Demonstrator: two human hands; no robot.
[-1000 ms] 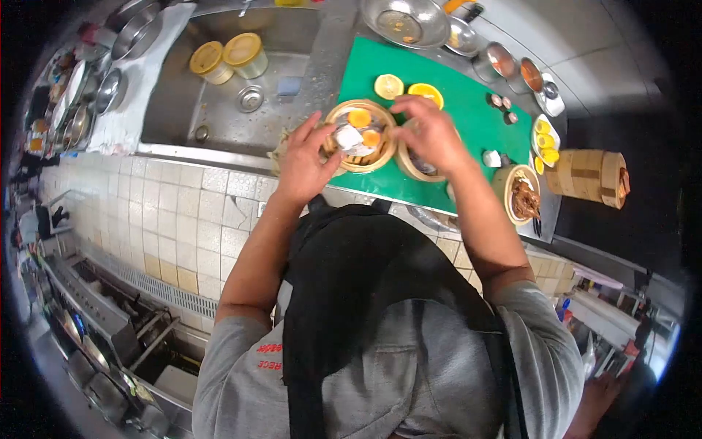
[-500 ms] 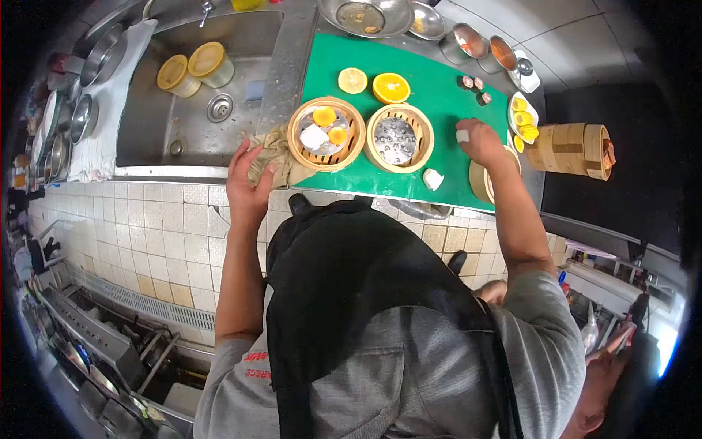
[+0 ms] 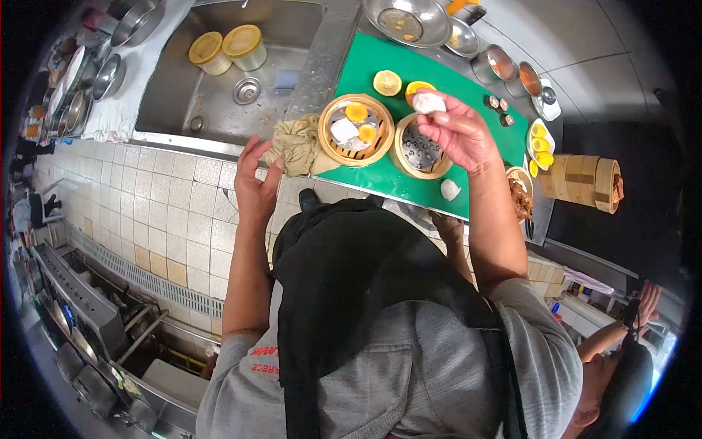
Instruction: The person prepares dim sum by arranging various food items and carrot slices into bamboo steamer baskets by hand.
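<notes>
At the upper left of the frame a steel sink [image 3: 219, 88] holds two yellow-lidded round tubs [image 3: 225, 48], with stacked metal bowls [image 3: 110, 51] on a white cloth beyond it. Just below the sink's front edge, left of centre, the left hand [image 3: 256, 183] hangs open with fingers spread and nothing in its grip, close beside a crumpled beige rag [image 3: 298, 150] at the edge of the desk. To the right lies the green cutting board [image 3: 468, 124], carrying a round bamboo steamer basket [image 3: 356, 130] already filled with a white piece and two orange pieces, and touching it a second bamboo steamer basket [image 3: 420, 150] that shows only its perforated metal liner. Above that second basket the right hand [image 3: 457, 135] is raised, its grip closed on a small white dumpling [image 3: 428, 102] pinched at the fingertips. This looks like the filling step: the next move would call for lowering the piece onto the liner, with room kept for more. A second white dumpling [image 3: 450, 189] waits near the board's lower edge. Halved orange citrus [image 3: 387, 83] sits at the board's top, and nothing blocks the basket. Further right are metal sauce cups [image 3: 512, 69], a dish of yellow pieces [image 3: 542, 143] and a stack of bamboo steamers [image 3: 585, 179]. Another person's arm shows at lower right.
</notes>
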